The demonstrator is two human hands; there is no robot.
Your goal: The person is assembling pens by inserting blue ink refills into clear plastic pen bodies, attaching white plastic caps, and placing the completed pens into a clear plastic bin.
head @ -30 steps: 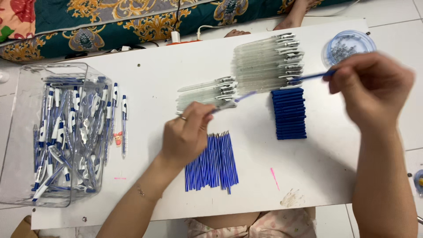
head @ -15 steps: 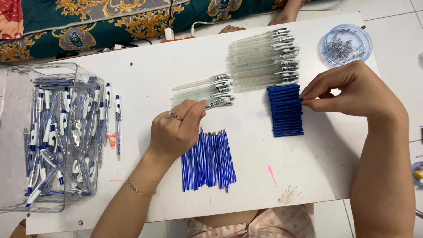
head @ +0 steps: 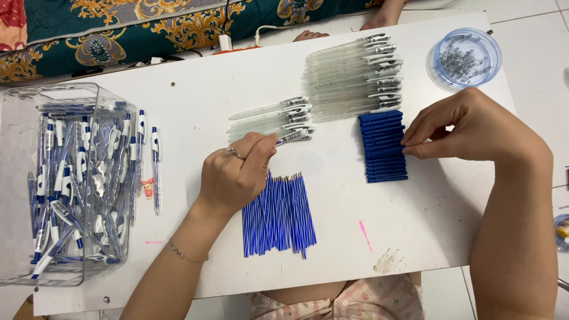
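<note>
My left hand [head: 237, 178], a ring on one finger, grips a clear pen barrel with a white clip [head: 293, 137] at the near edge of a small pile of such barrels [head: 269, 115]. A fan of thin blue refills [head: 278, 216] lies just under and right of that hand. My right hand [head: 468, 127] rests at the right side of a neat stack of dark blue pen parts [head: 382, 145], its thumb and fingertips pinched on the end of one part in the stack. A larger pile of clear barrels [head: 349, 83] lies just beyond the stack.
A clear plastic bin [head: 18, 148] at the left holds several assembled blue-and-white pens; two more pens [head: 155, 160] lie beside it. A round blue dish of small metal springs [head: 465, 58] stands at the back right. A patterned cushion [head: 148, 29] runs along the white table's far edge [head: 178, 71].
My right hand came down from mid-air with a blue part to the blue stack and stays pinched at its right side. My left hand holds its barrel in about the same spot.
</note>
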